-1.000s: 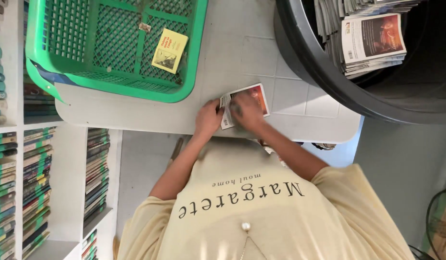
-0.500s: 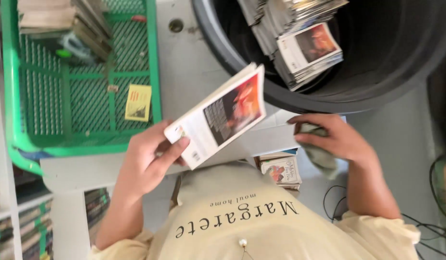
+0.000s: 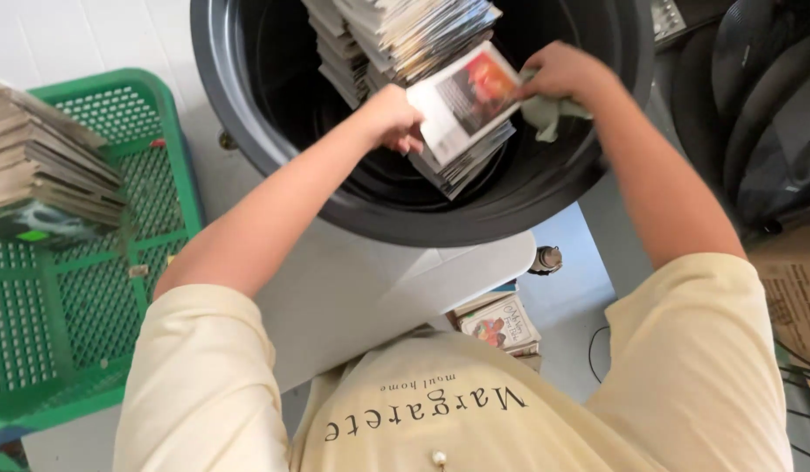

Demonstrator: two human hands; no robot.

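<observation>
1. The book (image 3: 464, 98) is lying face-up on top of a stack (image 3: 462, 157) inside the black tub (image 3: 248, 131). Its cover is pale at the near-left end, with a dark red picture toward the far-right end.
2. Its long axis is running from lower left to upper right across the view, tilted, so one short end is pointing at each hand.
3. The left hand (image 3: 392, 116) is sitting at the book's lower-left end, fingers curled down over that edge and touching it. This grip is closing on the book's end, though the fingertips are hidden under the knuckles.
4. The right hand (image 3: 562, 74) is sitting at the book's upper-right end, just beside the corner. It is bunching a grey-green cloth (image 3: 545, 114) in its fist, so that grip is clamped on the cloth, not the book; I cannot tell whether it is also touching the cover.
5. Both hands are equally near the book, one at each end; only the left is free to hold it.
6. More stacks (image 3: 396, 35) are crowding the far side of the tub, just behind the book.
7. The tub is resting on the white tabletop (image 3: 379, 280), with a green basket (image 3: 99, 288) holding a pile (image 3: 47, 175) to the left, well apart from the hands.
</observation>
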